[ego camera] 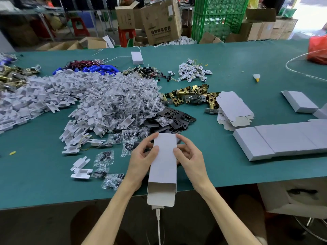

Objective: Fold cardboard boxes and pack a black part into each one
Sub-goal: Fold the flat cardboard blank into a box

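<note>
Box [163, 167], open end nearest, far half held between left hand [141, 157], right hand [192, 156]

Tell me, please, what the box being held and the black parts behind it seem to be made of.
The box looks like thin matt white card: creased flaps at its open end. The black parts are flat plates with cut-outs, dull finish; coated metal or plastic, unclear.

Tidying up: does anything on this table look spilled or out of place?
A small glue-like bottle lies on its side, alone, far right on the green table. Some clear parts bags lie scattered off the pile, near the left hand.
</note>
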Available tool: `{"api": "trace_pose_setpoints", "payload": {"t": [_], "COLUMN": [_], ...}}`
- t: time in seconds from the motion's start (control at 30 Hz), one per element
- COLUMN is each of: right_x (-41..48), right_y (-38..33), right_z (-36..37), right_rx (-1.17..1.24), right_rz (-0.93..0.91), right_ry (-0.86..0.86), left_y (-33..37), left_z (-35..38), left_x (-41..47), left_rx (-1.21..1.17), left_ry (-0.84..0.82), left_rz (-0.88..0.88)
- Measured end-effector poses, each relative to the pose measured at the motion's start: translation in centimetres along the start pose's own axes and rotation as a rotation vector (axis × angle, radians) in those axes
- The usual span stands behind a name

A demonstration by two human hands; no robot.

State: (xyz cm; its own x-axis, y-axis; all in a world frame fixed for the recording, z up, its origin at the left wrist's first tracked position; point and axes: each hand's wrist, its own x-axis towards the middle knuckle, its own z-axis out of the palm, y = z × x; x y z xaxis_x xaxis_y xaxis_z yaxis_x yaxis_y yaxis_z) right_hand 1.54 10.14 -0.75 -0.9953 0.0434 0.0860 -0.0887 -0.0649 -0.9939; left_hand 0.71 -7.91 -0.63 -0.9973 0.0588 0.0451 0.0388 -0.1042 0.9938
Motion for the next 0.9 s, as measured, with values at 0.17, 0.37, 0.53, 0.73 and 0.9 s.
{"api": "trace_pose_setpoints", "payload": {"t": [0.17, 0.37, 0.53, 0.73, 0.9], "right_x": [-0.1, -0.1, -0.2, -0.5, -0.7], "right_y": [0.0, 0.3, 0.3, -0.1, -0.7], "right_z": [-0.4, -0.4, -0.4, -0.4, -0.4], "right_rx": [-0.023, -0.063, -0.089, -0.073, -0.032], "right_rz": [0.025, 0.024, 0.035, 0.044, 0.045], "right_ry": [0.028, 0.044, 0.035, 0.036, 0.072], "left_y": [0.0, -0.2, -0.3, -0.1, 0.0], "left_z": [0.2, 0.2, 0.3, 0.3, 0.4], "left_x": [0.0, -0.2, -0.2, -0.5, -0.3], "left_rx": [0.012, 0.000, 0.071, 0.066, 0.069], "left_ry": [0.027, 0.028, -0.002, 0.008, -0.016], "left_rz": [-0.036, -0.041, -0.020, -0.028, -0.042]}}
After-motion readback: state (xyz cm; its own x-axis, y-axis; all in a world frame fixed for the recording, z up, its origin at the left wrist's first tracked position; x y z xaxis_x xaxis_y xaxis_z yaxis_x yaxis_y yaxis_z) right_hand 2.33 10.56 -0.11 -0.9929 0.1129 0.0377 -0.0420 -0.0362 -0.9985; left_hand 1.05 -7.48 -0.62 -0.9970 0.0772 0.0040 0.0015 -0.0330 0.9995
